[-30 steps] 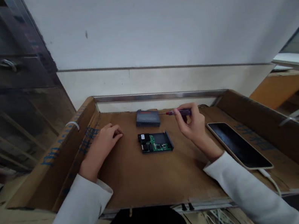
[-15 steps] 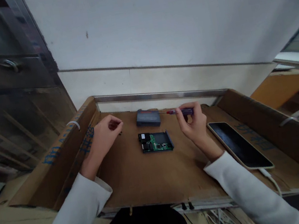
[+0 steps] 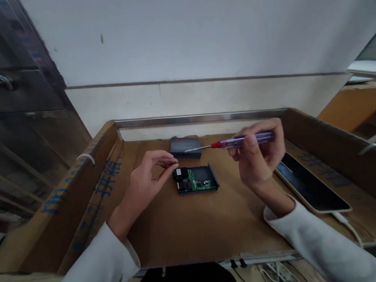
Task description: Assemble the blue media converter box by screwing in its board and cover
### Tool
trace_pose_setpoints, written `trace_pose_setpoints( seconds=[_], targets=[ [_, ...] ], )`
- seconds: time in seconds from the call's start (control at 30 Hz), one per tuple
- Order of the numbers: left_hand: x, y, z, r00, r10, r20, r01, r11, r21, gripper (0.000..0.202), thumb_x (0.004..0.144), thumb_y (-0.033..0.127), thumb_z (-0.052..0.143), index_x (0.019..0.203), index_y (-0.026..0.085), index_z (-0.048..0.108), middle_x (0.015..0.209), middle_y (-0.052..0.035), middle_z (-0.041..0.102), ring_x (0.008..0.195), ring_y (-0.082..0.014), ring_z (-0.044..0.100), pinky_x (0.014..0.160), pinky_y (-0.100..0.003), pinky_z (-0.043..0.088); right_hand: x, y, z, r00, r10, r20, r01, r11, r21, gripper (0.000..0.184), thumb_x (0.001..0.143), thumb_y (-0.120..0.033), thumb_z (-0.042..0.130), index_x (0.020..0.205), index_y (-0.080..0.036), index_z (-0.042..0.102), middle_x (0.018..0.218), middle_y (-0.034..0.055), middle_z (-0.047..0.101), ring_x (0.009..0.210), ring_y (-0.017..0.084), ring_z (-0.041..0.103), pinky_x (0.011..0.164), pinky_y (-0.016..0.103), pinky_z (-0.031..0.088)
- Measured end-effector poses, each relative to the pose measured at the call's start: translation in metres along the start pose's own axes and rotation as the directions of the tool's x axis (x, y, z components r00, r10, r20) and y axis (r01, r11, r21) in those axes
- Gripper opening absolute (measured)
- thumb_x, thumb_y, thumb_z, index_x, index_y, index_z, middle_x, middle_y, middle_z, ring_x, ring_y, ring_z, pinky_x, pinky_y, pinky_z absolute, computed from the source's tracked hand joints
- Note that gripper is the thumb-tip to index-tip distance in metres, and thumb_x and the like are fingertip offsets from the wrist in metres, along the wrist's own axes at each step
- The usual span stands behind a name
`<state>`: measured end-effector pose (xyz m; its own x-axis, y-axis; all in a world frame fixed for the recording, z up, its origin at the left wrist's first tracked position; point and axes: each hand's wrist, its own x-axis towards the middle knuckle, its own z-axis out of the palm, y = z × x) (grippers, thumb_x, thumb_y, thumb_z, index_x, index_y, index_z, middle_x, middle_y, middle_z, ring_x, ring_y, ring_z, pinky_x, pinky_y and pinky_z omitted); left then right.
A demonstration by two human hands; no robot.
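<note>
My right hand is closed around a screwdriver with a clear purple handle and red collar, held level above the table, tip pointing left. My left hand pinches thumb and forefinger together just left of an opened device with a green circuit board in a dark metal tray. What the pinch holds is too small to make out. A grey device cover lies behind the board, under the screwdriver's tip.
A phone with a white cable lies screen up at the right, partly behind my right wrist. Cardboard walls flank the brown table on both sides. A metal cabinet stands at the left. A power strip lies below the front edge.
My left hand lifted off the table at the left and moved right to the circuit board, pinching. My right hand raised the screwdriver and shifted slightly right, now covering the phone's upper corner.
</note>
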<state>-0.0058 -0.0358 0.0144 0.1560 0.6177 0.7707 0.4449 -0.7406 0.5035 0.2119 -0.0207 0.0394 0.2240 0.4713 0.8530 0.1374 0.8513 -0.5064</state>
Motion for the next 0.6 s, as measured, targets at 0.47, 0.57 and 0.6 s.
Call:
trace_pose_setpoints(
  seconds=[0.47,0.57,0.6],
  targets=[
    [-0.0044,-0.0062,-0.0004,0.998,0.04,0.04,-0.043,0.997,0.068,0.027,0.087,0.025,0.06,0.111,0.021,0.047,0.096,-0.003,0.068,0.082,-0.0125,0.069,0.075,-0.027,0.058,-0.0063,-0.0074,-0.0015,0.96,-0.041,0.278,0.053,0.998,-0.033,0.007,0.088,-0.027,0.054,0.092,-0.024,0.051,0.074,-0.0027,0.054,0.053,0.009,0.055,0.045,0.024,0.046],
    [-0.0046,-0.0059,-0.0011,0.996,0.064,0.056,-0.07,0.992,0.104,0.026,0.088,0.025,0.059,0.111,0.022,0.047,0.096,-0.0026,0.068,0.08,-0.0119,0.068,0.073,-0.026,0.058,-0.0066,-0.0074,-0.0017,0.958,-0.038,0.286,0.056,0.997,-0.056,0.008,0.088,-0.028,0.054,0.093,-0.024,0.05,0.074,-0.0023,0.055,0.053,0.009,0.056,0.045,0.025,0.047],
    [-0.0045,-0.0057,-0.0014,0.996,0.067,0.062,-0.074,0.99,0.116,0.026,0.088,0.024,0.059,0.111,0.022,0.047,0.096,-0.0022,0.068,0.08,-0.0116,0.068,0.072,-0.026,0.058,-0.0065,-0.0075,-0.0016,0.957,-0.036,0.288,0.055,0.997,-0.057,0.008,0.088,-0.028,0.054,0.092,-0.024,0.05,0.074,-0.0023,0.055,0.053,0.009,0.056,0.046,0.025,0.047]
  ],
)
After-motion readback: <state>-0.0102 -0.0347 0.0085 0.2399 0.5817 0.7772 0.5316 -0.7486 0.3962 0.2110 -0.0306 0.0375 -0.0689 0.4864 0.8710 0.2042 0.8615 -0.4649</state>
